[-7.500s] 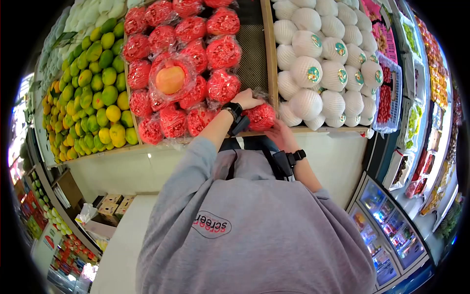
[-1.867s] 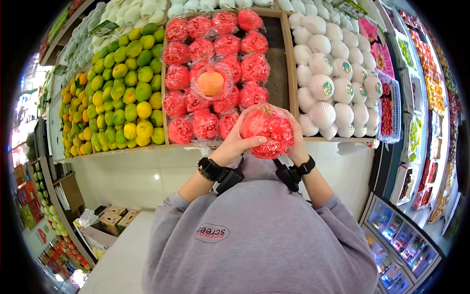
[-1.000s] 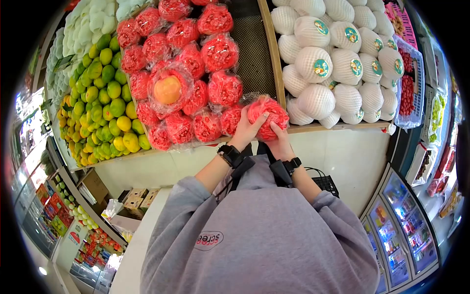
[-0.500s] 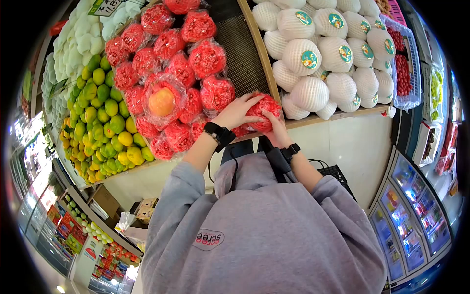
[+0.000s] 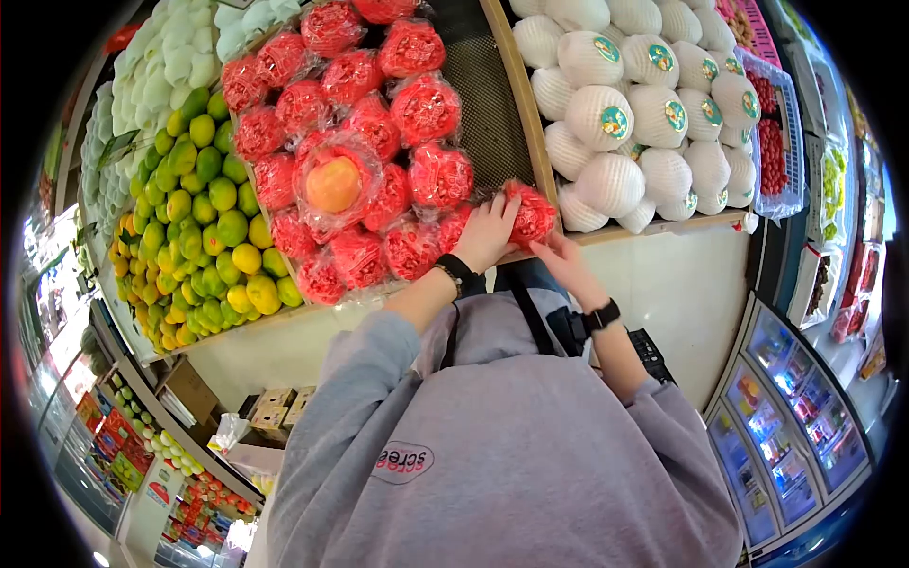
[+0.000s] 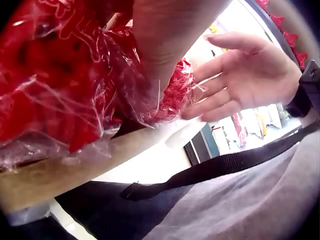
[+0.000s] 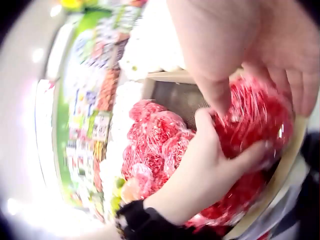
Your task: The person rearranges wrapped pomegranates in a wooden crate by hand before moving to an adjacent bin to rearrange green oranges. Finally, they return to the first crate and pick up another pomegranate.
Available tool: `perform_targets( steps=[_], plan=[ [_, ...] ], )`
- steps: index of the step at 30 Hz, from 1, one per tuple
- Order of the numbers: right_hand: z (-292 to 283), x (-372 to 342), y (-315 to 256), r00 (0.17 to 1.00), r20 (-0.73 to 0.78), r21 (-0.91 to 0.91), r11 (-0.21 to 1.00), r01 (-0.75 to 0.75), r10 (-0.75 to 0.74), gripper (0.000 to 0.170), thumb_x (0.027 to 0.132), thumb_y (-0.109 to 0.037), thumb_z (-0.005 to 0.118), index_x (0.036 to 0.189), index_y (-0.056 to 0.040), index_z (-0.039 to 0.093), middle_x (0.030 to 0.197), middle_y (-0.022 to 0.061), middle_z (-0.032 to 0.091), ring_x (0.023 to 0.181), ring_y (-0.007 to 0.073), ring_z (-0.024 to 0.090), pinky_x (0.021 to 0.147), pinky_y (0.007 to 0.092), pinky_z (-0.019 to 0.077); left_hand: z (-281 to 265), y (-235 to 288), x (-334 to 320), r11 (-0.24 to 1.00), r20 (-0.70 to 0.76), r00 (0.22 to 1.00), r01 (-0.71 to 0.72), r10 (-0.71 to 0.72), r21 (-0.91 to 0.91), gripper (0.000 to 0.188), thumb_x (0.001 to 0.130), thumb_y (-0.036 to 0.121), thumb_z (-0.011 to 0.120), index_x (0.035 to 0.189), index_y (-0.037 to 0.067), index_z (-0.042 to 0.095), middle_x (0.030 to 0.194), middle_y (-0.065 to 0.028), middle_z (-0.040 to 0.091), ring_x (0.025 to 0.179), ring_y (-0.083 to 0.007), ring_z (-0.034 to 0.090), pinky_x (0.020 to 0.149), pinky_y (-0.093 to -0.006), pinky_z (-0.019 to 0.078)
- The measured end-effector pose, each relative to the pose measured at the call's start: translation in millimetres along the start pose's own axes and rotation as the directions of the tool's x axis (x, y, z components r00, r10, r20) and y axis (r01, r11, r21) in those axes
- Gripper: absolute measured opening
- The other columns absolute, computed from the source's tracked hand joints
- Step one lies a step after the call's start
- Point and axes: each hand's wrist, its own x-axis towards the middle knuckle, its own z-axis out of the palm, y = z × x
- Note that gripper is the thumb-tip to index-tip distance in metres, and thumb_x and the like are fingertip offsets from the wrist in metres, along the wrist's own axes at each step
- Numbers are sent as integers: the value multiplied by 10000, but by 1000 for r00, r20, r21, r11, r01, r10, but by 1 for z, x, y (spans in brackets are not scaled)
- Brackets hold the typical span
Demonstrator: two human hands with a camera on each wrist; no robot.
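Fruit (image 5: 536,216), red-wrapped, sits between gripping left hand (image 5: 487,233) and right hand (image 5: 566,264) touching it straight-fingered, likely for steadiness.

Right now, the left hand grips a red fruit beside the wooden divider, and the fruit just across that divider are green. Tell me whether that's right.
Not the colour: the white fruit, not green ones, lie just across the divider, as the head view shows. The rest is right: the left hand grips a red fruit beside it.
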Motion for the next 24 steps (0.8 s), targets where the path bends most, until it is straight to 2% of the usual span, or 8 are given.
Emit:
perform_targets(
  steps=[1,4,7,13,18,20,22,24],
  plan=[
    [-9,-3,-7,987,-25,-279,949,148,-162,473,788,-114,647,1226,-8,506,1075,136,618,994,288,595,860,354,464,2,1,-1,999,-13,1000,-1,1,43,811,637,257,775,1299,18,372,1141,-174,486,971,-347,554,814,-411,456],
    [-6,4,-41,863,138,-597,655,463,-485,831,630,-61,672,1387,-75,330,1341,241,380,1282,445,317,1063,460,306,0,1,-2,995,27,1000,1,-4,98,803,613,296,784,1268,31,402,1134,-162,496,977,-327,556,819,-406,428],
    [7,30,-23,782,402,-680,416,604,-477,878,618,-96,716,1383,-8,295,1362,226,356,1284,429,313,1077,458,294,-3,-6,-1,997,99,995,-9,1,78,784,611,306,779,1253,40,415,1143,-152,503,996,-321,551,841,-418,411],
    [3,42,-11,775,460,-673,399,622,-433,907,611,-196,776,1355,41,314,1339,225,383,1232,383,391,1046,415,348,-5,-5,-21,989,-113,987,-103,114,103,563,739,249,660,1222,62,441,1125,-131,538,1030,-271,554,871,-426,384],
    [0,61,-9,720,608,-679,251,690,-335,937,642,-287,774,1365,54,287,1339,258,373,1242,406,377,1049,412,345,9,-1,-16,997,-143,990,-1,11,75,546,779,215,636,1256,70,413,1161,-124,523,1049,-260,544,891,-419,391],
    [-6,71,-19,706,666,-670,224,708,-241,952,654,-333,772,1368,59,279,1342,272,365,1246,418,370,1051,409,343,4,-4,-12,999,-143,990,13,-18,-37,550,798,206,630,1277,74,394,1193,-121,508,1075,-251,529,905,-412,396],
    [-10,71,-47,735,627,-658,329,677,-259,908,688,-342,755,1361,56,293,1343,278,363,1246,419,375,1051,406,341,-18,-10,-8,949,-160,984,24,-78,-313,555,817,196,625,1299,79,376,1224,-117,493,1101,-243,515,919,-405,401],
    [-7,70,-77,775,539,-607,486,629,-331,784,749,-295,717,1342,42,331,1320,267,396,1228,396,408,1039,401,351,-60,-21,-9,718,-190,965,-3,-179,-696,560,836,187,619,1320,84,357,1256,-113,477,1128,-235,501,934,-398,405]
  ],
)
